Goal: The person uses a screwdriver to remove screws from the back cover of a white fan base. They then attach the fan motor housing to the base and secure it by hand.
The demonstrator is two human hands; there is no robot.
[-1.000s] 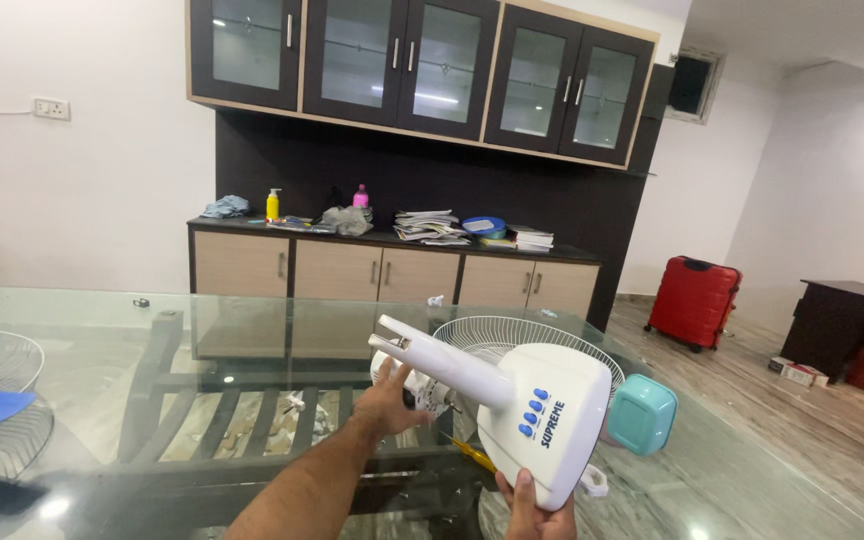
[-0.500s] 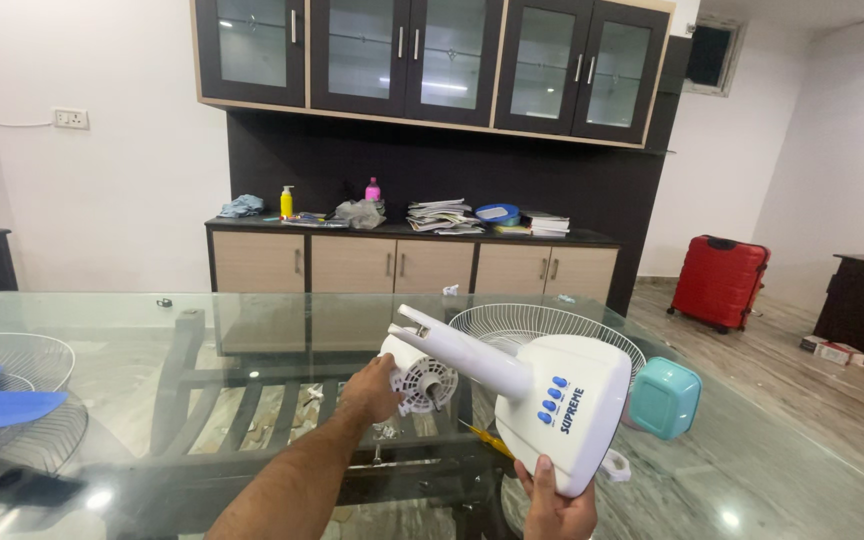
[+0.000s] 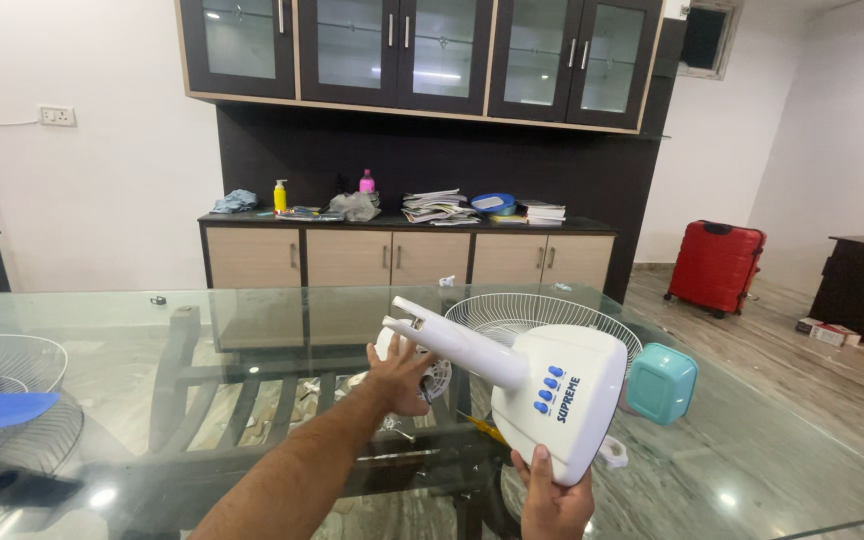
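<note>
A smooth white plastic fan base [image 3: 552, 395] is gripped from below by the right hand [image 3: 552, 505]. Left of its neck, the round ribbed motor [image 3: 436, 378] is touched by the left hand [image 3: 397, 378], fingers spread wide. Behind the base, a wire grille [image 3: 522, 320] lies on the glass table [image 3: 102, 330].

I faced white walls [image 3: 102, 200], dark glass-fronted cabinets [image 3: 412, 50] above a cluttered sideboard [image 3: 402, 255], and a marble floor [image 3: 812, 390].

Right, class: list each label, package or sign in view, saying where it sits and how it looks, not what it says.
Dark blue printed label: on the white plastic fan base held by the right hand, beside four blue buttons.
Small white-and-red boxes: on the floor, far right, flat and rectangular.
</note>
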